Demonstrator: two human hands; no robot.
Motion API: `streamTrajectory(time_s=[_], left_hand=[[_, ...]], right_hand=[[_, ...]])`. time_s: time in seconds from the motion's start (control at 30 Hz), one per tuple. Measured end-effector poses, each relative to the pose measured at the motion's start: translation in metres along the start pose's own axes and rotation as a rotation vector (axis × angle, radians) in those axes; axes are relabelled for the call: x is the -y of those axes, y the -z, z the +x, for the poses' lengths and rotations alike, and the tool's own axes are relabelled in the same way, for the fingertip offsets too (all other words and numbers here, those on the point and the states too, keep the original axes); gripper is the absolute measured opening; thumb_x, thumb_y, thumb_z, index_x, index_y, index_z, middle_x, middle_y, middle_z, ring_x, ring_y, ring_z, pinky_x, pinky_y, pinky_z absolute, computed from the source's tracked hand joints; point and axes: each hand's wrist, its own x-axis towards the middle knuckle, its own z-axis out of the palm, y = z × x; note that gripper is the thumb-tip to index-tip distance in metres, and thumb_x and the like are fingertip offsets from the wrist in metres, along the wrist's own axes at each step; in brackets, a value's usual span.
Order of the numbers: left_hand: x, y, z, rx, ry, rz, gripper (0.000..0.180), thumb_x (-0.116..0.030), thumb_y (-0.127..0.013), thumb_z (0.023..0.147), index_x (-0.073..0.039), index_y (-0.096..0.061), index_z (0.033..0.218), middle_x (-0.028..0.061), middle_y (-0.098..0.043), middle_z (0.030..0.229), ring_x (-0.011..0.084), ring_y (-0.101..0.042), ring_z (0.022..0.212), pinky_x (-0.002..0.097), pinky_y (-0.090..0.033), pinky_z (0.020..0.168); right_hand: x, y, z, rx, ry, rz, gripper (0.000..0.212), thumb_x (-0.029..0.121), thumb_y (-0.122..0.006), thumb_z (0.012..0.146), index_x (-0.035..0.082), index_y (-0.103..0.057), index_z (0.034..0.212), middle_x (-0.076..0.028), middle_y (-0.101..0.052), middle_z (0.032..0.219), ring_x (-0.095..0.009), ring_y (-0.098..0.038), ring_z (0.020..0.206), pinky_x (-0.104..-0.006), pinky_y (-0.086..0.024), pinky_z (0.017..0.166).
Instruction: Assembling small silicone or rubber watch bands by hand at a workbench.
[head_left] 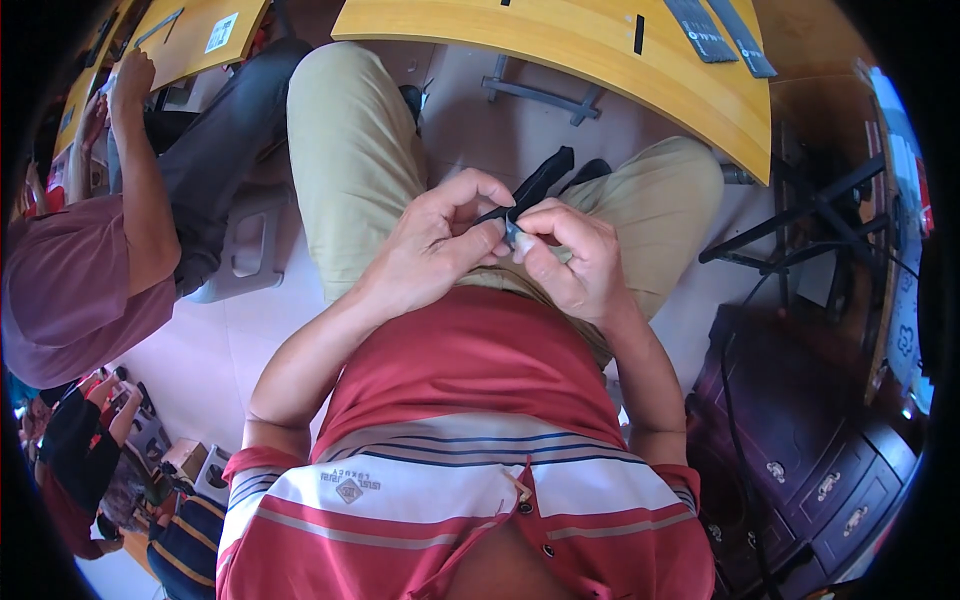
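Note:
Between my thighs I hold a narrow black strip [541, 180], its free end pointing up and away to the right. My left hand [430, 240] pinches it between thumb and forefinger. From the other side my right hand [580, 258] grips the near end with thumb and fingertips, close against the left thumb. A small grey-blue bit [512, 234] shows between the fingertips. It is too small and too covered to tell what it is.
Ahead stands a yellow wooden table [560, 50] with dark flat packets [703, 30] and a short black strip [639, 35] on it. A person in a maroon shirt [80, 280] sits at my left. At lower right stands a dark drawer cabinet [790, 440].

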Motion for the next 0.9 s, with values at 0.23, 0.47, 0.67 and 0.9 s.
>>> streamTrajectory(time_s=[0.23, 0.47, 0.67, 0.9], left_hand=[[-0.001, -0.007, -0.003, -0.198, -0.485, 0.789, 0.026, -0.005, -0.073, 0.087, 0.003, -0.071, 0.111, 0.0147, -0.068, 0.103, 0.0253, -0.07, 0.092, 0.0299, -0.056, 0.082], [0.009, -0.009, 0.004, -0.186, -0.615, 0.738, 0.029, -0.009, -0.076, 0.084, 0.003, -0.07, 0.111, 0.0177, -0.074, 0.104, 0.024, -0.075, 0.085, 0.0312, -0.061, 0.07], [0.013, -0.013, 0.003, -0.159, -0.469, 0.383, 0.021, -0.004, -0.072, 0.09, 0.003, -0.069, 0.11, 0.0114, -0.077, 0.094, 0.0187, -0.076, 0.081, 0.0292, -0.063, 0.07], [0.009, -0.015, 0.001, -0.089, -0.513, 0.428, 0.022, -0.004, -0.075, 0.09, 0.004, -0.07, 0.11, 0.0146, -0.075, 0.103, 0.0216, -0.076, 0.089, 0.0308, -0.062, 0.077]], right_hand=[[-0.004, -0.002, -0.01, -0.088, -0.306, 0.309, 0.013, 0.008, -0.062, 0.097, -0.003, -0.066, 0.102, -0.006, -0.068, 0.085, -0.009, -0.067, 0.077, -0.0244, -0.052, 0.065], [0.0, 0.001, -0.009, -0.128, -0.412, 0.459, 0.016, 0.011, -0.061, 0.1, -0.003, -0.067, 0.104, -0.003, -0.067, 0.084, -0.006, -0.062, 0.074, -0.0222, -0.05, 0.068], [0.002, 0.004, -0.007, -0.105, -0.389, 0.503, 0.018, 0.013, -0.064, 0.102, -0.004, -0.068, 0.103, -0.003, -0.067, 0.085, -0.007, -0.063, 0.074, -0.0236, -0.053, 0.07], [0.001, 0.009, -0.008, -0.071, -0.409, 0.573, 0.018, 0.013, -0.066, 0.101, -0.005, -0.069, 0.102, -0.004, -0.068, 0.085, -0.007, -0.064, 0.072, -0.0227, -0.055, 0.068]])
